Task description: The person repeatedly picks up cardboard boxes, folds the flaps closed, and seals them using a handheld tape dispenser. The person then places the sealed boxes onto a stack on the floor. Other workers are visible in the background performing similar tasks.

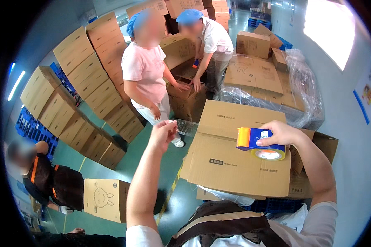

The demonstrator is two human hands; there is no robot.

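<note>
At 3 o'clock, the tape cutter [252, 135] looks like smooth, shiny plastic. The flat box [235, 175] at 4 o'clock is dull cardboard. Crinkly, shiny plastic wrap [306, 78] is at 2 o'clock.

I can't make out from my feed whether the left hand [164, 133] pinches anything. The right hand [279, 132] covers part of the blue-and-orange tape dispenser [256, 134]. Co-workers' faces [149, 26] are blurred. The upper edge cuts off the rear cartons [184, 5]; the wall poster's small print [370, 88] escapes me.
</note>
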